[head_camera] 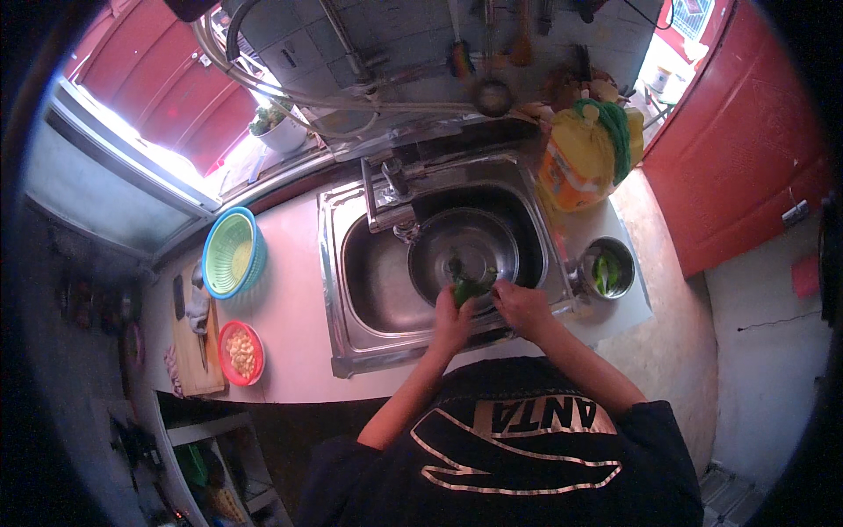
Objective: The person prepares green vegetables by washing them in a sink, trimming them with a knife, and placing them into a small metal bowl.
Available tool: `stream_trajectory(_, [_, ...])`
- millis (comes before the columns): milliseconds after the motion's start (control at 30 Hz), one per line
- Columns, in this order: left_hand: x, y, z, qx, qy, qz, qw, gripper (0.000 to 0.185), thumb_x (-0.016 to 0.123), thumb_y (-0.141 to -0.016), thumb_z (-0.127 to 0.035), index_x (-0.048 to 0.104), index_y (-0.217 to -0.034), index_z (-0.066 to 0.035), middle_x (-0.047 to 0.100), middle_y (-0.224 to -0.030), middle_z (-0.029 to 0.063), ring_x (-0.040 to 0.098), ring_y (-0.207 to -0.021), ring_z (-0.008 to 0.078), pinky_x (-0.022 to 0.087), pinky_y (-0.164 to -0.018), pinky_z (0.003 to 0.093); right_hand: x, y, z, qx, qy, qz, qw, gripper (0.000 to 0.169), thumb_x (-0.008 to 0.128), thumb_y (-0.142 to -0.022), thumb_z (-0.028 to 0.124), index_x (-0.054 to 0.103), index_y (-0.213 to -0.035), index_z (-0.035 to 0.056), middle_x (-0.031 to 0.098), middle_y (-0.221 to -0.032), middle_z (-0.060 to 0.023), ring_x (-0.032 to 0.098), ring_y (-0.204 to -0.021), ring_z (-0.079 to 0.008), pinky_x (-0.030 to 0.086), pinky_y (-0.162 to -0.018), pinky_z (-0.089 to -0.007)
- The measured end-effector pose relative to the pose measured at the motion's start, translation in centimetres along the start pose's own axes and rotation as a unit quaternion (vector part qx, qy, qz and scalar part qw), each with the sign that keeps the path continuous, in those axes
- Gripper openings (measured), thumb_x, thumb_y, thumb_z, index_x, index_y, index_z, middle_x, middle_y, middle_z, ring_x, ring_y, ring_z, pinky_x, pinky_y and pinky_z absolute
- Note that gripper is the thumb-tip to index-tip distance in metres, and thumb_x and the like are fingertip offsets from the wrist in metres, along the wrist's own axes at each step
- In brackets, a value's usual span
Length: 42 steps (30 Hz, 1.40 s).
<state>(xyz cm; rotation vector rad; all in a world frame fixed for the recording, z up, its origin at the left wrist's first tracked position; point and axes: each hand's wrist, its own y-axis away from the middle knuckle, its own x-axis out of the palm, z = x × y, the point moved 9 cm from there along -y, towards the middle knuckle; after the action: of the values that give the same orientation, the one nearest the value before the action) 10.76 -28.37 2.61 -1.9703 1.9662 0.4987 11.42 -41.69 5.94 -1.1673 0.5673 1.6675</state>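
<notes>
Over the near rim of a wide steel basin in the sink, my left hand grips a green vegetable, probably a green pepper. My right hand pinches at its right side, fingers curled in. Dark bits show in the basin just beyond the vegetable; they are too blurred to name. To the right of the sink, a small steel pot holds pieces of green vegetable.
The faucet reaches over the stainless sink. A large yellow plastic jug stands back right. At left are nested colander baskets, a red bowl of pale pieces, and a cutting board bearing a knife.
</notes>
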Motion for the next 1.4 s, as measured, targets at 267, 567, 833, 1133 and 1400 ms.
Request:
stream_trajectory(267, [-2.8, -0.9, -2.1, 0.018, 0.271, 0.003, 0.962, 0.037, 0.054, -0.082, -0.011, 0.038, -0.114, 0.0, 0.051, -0.099, 0.0111, 0.049, -0.092, 0.0179, 0.039, -0.081, 0.0275, 2.5, 1.6, -5.7, 0.131, 0.039, 0.092, 0.986, 0.019, 0.048, -0.084, 0.024, 0.048, -0.09, 0.0062, 0.06, -0.079, -0.0151, 0.058, -0.071, -0.0328, 0.044, -0.057, -0.0431])
stream_trajectory(567, [-2.0, -0.8, -5.0, 0.01, 0.415, 0.048, 0.908, 0.04, 0.051, -0.084, -0.005, 0.034, -0.121, -0.003, 0.047, -0.109, 0.0049, 0.044, -0.1, 0.0136, 0.036, -0.088, 0.0263, -8.5, -0.7, 4.6, -0.049, -0.071, -0.114, 0.99, 0.019, 0.056, -0.077, 0.011, 0.052, -0.095, 0.0043, 0.059, -0.08, -0.0139, 0.059, -0.069, -0.0297, 0.047, -0.057, -0.0361])
stream_trajectory(833, [-1.1, -0.6, -4.4, -0.065, 0.493, 0.06, 0.866, 0.033, 0.051, -0.085, -0.008, 0.039, -0.115, -0.002, 0.047, -0.106, 0.005, 0.045, -0.095, 0.012, 0.036, -0.084, 0.0258, -5.3, -1.0, 2.3, -0.069, 0.027, -0.128, 0.989, 0.02, 0.05, -0.081, 0.019, 0.05, -0.097, 0.0079, 0.059, -0.081, -0.0081, 0.059, -0.068, -0.0279, 0.047, -0.054, -0.0371])
stream_trajectory(1133, [-2.0, -1.1, -1.8, -0.09, 0.326, 0.056, 0.939, 0.035, 0.06, -0.08, -0.016, 0.047, -0.109, 0.0, 0.053, -0.091, 0.0038, 0.047, -0.083, 0.0098, 0.038, -0.075, 0.023, -4.9, 0.7, -3.6, 0.112, -0.061, -0.104, 0.986, 0.02, 0.048, -0.085, 0.027, 0.051, -0.088, 0.0073, 0.06, -0.073, -0.0158, 0.057, -0.063, -0.0353, 0.044, -0.055, -0.0449])
stream_trajectory(1400, [-1.7, -2.1, -1.8, -0.158, 0.586, 0.071, 0.791, 0.032, 0.051, -0.084, -0.015, 0.045, -0.114, -0.003, 0.055, -0.105, 0.0103, 0.053, -0.094, 0.0174, 0.044, -0.078, 0.0277, -5.1, -0.2, 0.9, 0.14, -0.331, -0.032, 0.933, 0.021, 0.046, -0.088, 0.02, 0.053, -0.09, 0.0008, 0.051, -0.059, -0.0067, 0.051, -0.052, -0.0145, 0.04, -0.05, -0.0265])
